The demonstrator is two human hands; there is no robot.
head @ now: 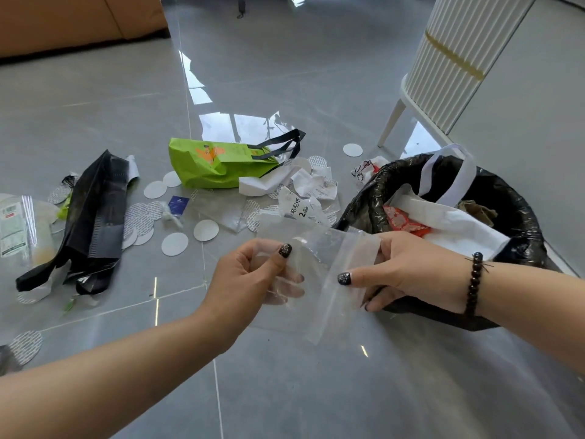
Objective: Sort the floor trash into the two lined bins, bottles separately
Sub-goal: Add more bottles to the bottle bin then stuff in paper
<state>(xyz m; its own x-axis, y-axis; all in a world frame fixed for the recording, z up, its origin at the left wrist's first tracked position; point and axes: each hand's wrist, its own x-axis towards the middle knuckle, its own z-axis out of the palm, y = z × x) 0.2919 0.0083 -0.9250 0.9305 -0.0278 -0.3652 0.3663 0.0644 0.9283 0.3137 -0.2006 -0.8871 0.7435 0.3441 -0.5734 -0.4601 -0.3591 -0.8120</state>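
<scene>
While both hands work in front of the camera, a clear plastic bag (319, 280) is stretched between them: the left hand (250, 280) pinches its left edge with thumb over curled fingers, and the right hand (408, 274) pinches the right edge likewise (a bead bracelet (474, 282) circles that wrist). Just behind the right hand stands a bin with a black liner (373, 198), holding a white bag (456, 223) with white handles, a red printed wrapper (402, 220) and some brownish paper (478, 209). Beyond the grip, white discs (205, 230) and crumpled paper (304, 188) litter the grey floor (285, 391). Farther left lies a black bag (95, 217); behind the paper, a green gift bag (215, 166) lies on its side.
</scene>
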